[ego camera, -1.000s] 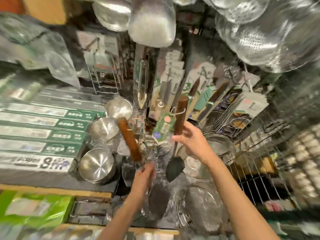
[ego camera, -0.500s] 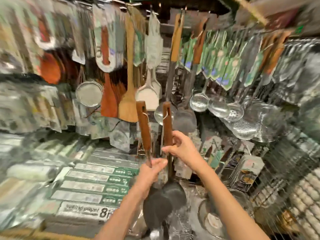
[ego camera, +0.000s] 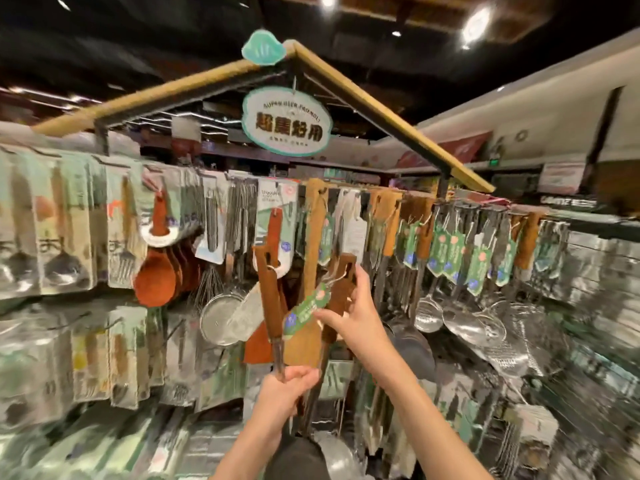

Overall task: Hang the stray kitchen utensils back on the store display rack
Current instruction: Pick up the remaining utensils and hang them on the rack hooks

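I hold two wooden-handled utensils upright in front of the display rack [ego camera: 346, 194]. My left hand [ego camera: 282, 389] grips the metal shaft of the left utensil [ego camera: 268, 292], whose brown handle points up. My right hand [ego camera: 356, 317] holds the wooden handle of the right utensil [ego camera: 341, 292], near its slotted top, and a green tag [ego camera: 304, 311] dangles there. Their dark heads [ego camera: 298, 455] hang low, partly hidden behind my arms. The handle tops sit below the rack's hooks.
The rack carries rows of hanging wooden spatulas [ego camera: 313, 271], steel ladles [ego camera: 429, 313], strainers [ego camera: 221, 318] and packaged utensils [ego camera: 69, 237]. A round shop sign [ego camera: 287, 121] hangs under a wooden roof frame above. Shelves with boxed goods lie below.
Both hands have lifted the two utensils from low over the shelf up to the hanging rows. My view has tilted upward from the shelf to the rack and sign.
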